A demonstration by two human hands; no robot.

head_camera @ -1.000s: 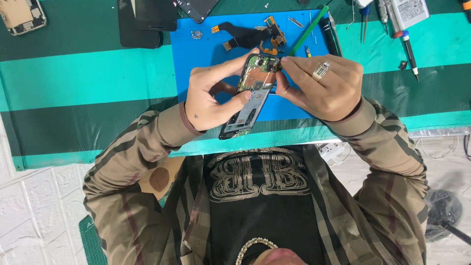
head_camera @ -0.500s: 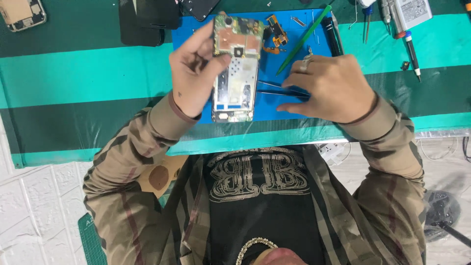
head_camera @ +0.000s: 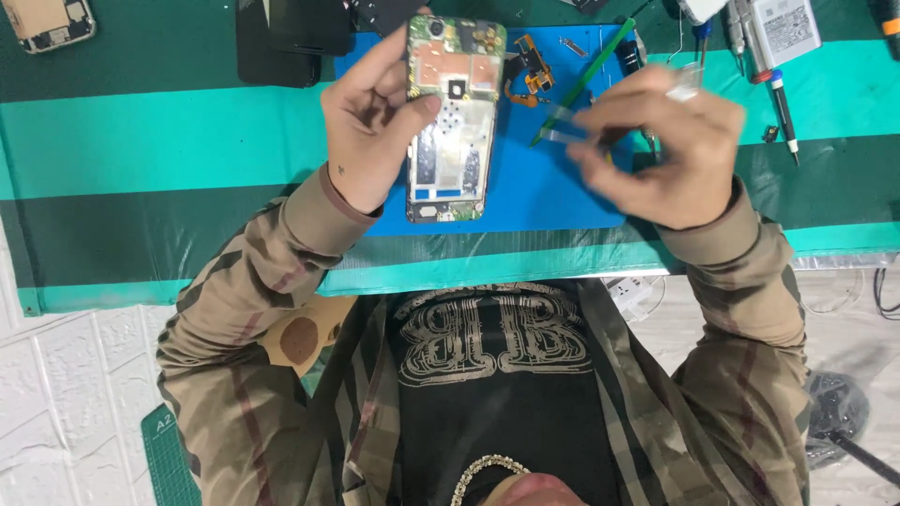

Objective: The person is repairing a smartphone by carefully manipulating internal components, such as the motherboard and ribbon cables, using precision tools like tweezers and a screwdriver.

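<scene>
Gripping an opened phone [head_camera: 452, 117], left hand [head_camera: 370, 122] raised.

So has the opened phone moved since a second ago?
Yes. The opened phone, in the left hand, went from the blue mat's near edge toward its far edge.

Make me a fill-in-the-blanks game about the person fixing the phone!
1. The left hand holds an opened ____ with its insides showing.
2. The right hand holds thin metal ____.
3. The rubber mat under the hands is ____ in colour.
4. A long ____ stick lies slanted on the mat.

Missing words: phone; tweezers; blue; green
</scene>
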